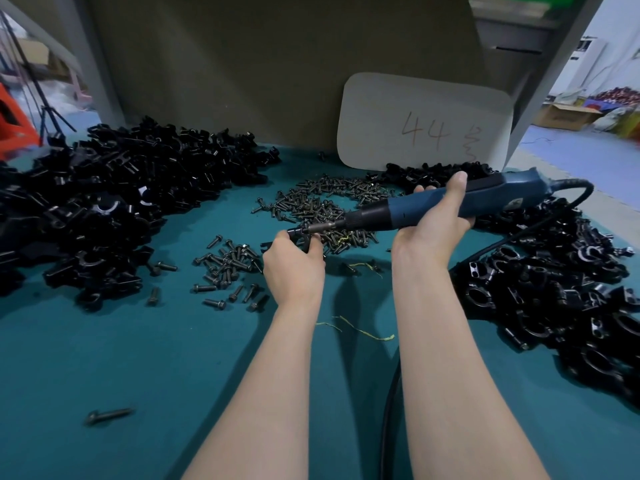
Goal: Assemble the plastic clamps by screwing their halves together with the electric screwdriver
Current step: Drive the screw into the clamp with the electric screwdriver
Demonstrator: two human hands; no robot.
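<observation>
Forearms, two of them, reach over a green table (pixel 138 358), one stray screw (pixel 109 415) lying nearest. The left hand (pixel 294 265) pinches a single black clamp (pixel 293 233) just above the table; the right hand (pixel 436 220) is wrapped round one blue electric screwdriver (pixel 485 197), its bit meeting the clamp. Beyond lie loose screws (pixel 325 202), too many to count, a left heap (pixel 104 202) and a right heap (pixel 571 289) of black clamp parts, and one white card (pixel 422 123) marked 44.

clamp (pixel 297 237): black plastic, pinched in my left grip (pixel 294 268) | electric screwdriver (pixel 401 212): blue, corded, nearly level in my right grip (pixel 433 233), bit touching clamp
</observation>
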